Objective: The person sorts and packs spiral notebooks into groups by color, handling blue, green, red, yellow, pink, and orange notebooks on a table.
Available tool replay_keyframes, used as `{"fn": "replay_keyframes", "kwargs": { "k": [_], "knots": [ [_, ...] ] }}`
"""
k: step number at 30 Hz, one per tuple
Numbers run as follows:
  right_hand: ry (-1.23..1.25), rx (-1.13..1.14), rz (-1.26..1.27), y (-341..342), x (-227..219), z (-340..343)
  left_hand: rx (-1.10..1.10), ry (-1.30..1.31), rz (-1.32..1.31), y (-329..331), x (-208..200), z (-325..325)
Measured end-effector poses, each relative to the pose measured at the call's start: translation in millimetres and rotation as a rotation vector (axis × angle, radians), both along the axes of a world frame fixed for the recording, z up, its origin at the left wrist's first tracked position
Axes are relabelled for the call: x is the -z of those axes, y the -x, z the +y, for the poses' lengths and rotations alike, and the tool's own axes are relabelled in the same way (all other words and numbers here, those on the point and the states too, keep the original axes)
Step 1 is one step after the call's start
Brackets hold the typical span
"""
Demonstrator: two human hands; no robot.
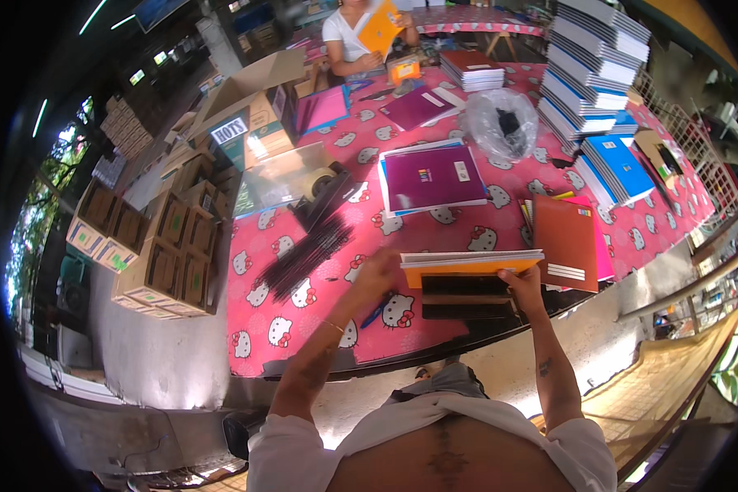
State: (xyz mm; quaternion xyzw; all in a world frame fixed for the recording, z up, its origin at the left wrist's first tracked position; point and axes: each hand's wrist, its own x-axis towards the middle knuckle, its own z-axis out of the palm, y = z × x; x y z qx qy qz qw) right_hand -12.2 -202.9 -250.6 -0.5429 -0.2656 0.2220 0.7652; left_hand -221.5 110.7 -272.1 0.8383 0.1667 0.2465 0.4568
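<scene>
Near the table's front edge, my right hand [523, 289] grips the right end of an orange notebook [467, 266], thumb on its cover. The notebook is tilted, its white page edges facing up. Close to its left end is my left hand [375, 277], smeared by motion; whether it touches the notebook I cannot tell. Under the notebook lies a dark, flat, box-like holder [467, 297]. To the right, a reddish-brown notebook [564, 238] rests on a pink one. Beyond my hands sits a purple notebook [430, 179] on others. A blue pen [377, 310] lies by my left wrist.
Dark thin strips [307, 256] and a tape dispenser [324, 190] lie to the left, near an open carton [258, 115]. Tall notebook stacks [586, 78], blue notebooks [619, 172] and a clear plastic bag [502, 123] stand right. Across the table, another person [357, 37] holds a yellow-orange notebook.
</scene>
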Motion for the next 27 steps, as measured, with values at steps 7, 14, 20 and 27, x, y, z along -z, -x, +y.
{"fn": "replay_keyframes", "kwargs": {
  "k": [7,14,20,27],
  "knots": [
    [0.151,-0.058,-0.093,-15,-9,10,-0.412,-0.909,0.55,79,12,111],
    [0.411,0.144,-1.464,90,-169,39,-0.462,-0.94,0.288,78,-50,66],
    [0.424,0.122,-1.447,88,-115,113,-0.26,-0.408,0.13,57,-114,-33],
    [0.403,0.012,-1.333,82,-124,120,-0.249,-0.415,-0.202,45,-134,-78]
  ]
}}
